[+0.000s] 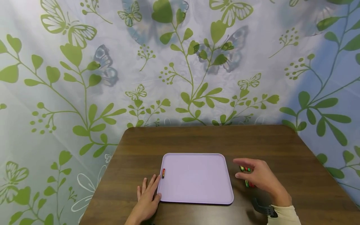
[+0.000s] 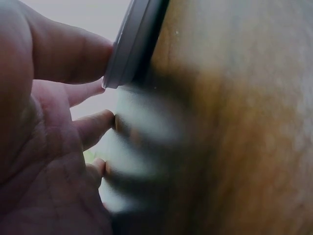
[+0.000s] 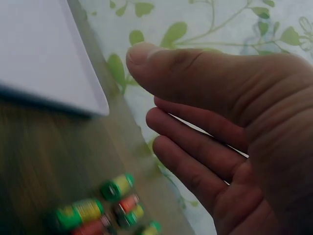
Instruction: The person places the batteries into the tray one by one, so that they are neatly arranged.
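Note:
A shallow lilac tray point(image 1: 197, 178) lies on the brown wooden table. Inside it, along the left rim, sits one red and black battery point(image 1: 163, 173). My left hand point(image 1: 146, 200) rests at the tray's left side with fingers spread; in the left wrist view its thumb touches the tray rim point(image 2: 128, 49). To the right of the tray my right hand point(image 1: 261, 176) hovers with thumb and fingers apart and nothing between them. Below it lie several green and red batteries point(image 3: 117, 187), partly hidden by that hand in the head view.
The table's point(image 1: 202, 139) far edge runs along a hanging cloth point(image 1: 174, 78) printed with green leaves and butterflies. A dark strap point(image 1: 264, 210) circles my right wrist, over a cream sleeve point(image 1: 284, 215).

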Motion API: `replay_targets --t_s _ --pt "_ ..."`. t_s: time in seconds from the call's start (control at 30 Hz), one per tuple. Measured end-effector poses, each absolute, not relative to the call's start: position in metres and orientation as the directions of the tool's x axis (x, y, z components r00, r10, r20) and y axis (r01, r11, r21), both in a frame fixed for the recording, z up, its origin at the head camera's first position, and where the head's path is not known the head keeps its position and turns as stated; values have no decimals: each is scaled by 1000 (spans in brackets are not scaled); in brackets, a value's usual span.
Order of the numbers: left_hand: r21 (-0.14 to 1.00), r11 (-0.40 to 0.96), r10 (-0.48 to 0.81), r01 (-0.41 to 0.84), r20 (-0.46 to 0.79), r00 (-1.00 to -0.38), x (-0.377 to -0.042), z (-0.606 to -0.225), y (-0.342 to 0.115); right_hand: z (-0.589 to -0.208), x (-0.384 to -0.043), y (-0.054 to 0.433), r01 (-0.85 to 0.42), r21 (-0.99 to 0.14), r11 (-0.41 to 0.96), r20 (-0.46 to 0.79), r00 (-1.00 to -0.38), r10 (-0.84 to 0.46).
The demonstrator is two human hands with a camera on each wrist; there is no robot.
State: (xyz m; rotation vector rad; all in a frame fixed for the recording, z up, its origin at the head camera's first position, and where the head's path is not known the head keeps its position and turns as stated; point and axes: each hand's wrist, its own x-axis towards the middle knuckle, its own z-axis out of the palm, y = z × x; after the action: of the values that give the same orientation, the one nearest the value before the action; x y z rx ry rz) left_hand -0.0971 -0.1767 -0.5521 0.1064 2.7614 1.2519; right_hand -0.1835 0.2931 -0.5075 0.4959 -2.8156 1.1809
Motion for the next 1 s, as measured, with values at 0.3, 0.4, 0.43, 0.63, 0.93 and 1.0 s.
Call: replay_targets --t_s 0.3,0.4,0.43,0.63,0.93,1.0 --pt "758 652 110 29 -57 -992 -97 -552 -177 -512 -174 331 -334 -592 734 152 -940 -305" --pt "762 647 107 26 -57 -993 -97 -552 -178 -513 -172 340 -327 -551 768 127 -942 -310" --pt "762 647 106 26 -55 -993 -97 -552 -178 -514 -171 342 -326 -542 774 122 -942 -311" --pt "757 652 106 30 -52 -993 -98 -554 -178 -521 -168 356 -329 -525 785 114 -941 -318" --pt "757 652 99 36 -38 -994 -101 -554 -177 -538 -174 362 -365 -497 787 167 -931 -326" --pt "757 652 100 33 -42 -994 -100 -554 -177 -541 -175 361 -357 -490 795 162 -933 -320"
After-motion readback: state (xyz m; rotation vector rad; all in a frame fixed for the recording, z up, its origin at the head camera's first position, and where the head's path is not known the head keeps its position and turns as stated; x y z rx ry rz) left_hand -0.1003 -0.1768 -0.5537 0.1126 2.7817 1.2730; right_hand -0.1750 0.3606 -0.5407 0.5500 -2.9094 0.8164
